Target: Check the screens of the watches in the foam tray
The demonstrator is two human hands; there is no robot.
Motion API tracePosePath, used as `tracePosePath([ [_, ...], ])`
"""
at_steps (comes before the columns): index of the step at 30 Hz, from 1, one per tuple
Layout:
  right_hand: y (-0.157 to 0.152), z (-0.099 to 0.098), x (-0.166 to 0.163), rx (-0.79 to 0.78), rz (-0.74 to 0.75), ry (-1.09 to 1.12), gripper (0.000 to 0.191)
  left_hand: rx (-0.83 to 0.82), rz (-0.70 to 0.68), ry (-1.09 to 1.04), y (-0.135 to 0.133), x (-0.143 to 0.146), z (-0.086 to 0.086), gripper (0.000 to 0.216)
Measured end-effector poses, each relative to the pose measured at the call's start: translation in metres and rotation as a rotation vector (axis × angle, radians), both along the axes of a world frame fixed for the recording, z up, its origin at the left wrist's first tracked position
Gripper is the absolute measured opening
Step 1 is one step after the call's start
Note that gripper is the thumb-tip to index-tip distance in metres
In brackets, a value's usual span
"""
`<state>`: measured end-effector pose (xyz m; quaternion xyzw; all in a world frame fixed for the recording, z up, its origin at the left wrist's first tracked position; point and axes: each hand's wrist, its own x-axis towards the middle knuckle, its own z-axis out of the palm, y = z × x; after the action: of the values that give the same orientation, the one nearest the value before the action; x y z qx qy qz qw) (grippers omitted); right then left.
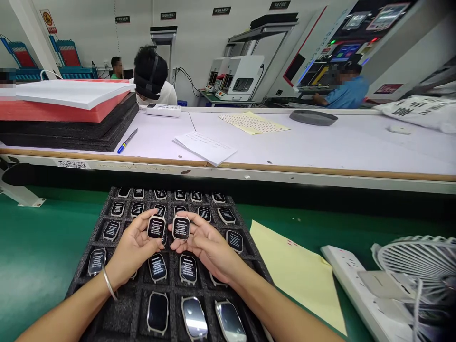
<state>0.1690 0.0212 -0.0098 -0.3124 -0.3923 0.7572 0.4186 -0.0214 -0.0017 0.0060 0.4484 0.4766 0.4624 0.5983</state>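
My left hand (137, 240) pinches a smartwatch case (156, 227) by its edges, its lit screen showing lines of white text. Close beside it, my right hand (204, 240) grips a second smartwatch case (181, 228) with a similar text screen. Both are strapless and held above a black foam tray (117, 304). Several more watches sit in the tray's compartments, among them a lit watch (157, 267) and, in the front row, a dark-screened watch (157, 312) and a watch reflecting light (194, 317). My hands and forearms cover some compartments.
A yellow sheet (295, 270), a white power strip (351, 280) and a white fan (420, 261) are right of the tray. On the raised shelf lie foam sheets (64, 133), a pen (127, 141) and papers (204, 146). Other people sit beyond it.
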Motion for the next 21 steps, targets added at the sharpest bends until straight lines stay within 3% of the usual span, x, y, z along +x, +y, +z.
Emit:
tracePosePath([
  [4,-0.0011,0.0008,0.0011,0.016,-0.004,-0.023,0.048,-0.010,-0.001,-0.010,-0.0001,-0.0008,-0.0011,0.072],
  [15,-0.0002,0.0021,0.0011,0.080,-0.022,-0.060,0.052,-0.063,0.012,-0.072,0.0011,-0.0033,-0.0022,0.048],
  [21,0.0008,0.0004,0.0027,0.115,-0.027,-0.089,0.054,-0.058,0.017,-0.085,0.0022,-0.0038,-0.0032,0.047],
])
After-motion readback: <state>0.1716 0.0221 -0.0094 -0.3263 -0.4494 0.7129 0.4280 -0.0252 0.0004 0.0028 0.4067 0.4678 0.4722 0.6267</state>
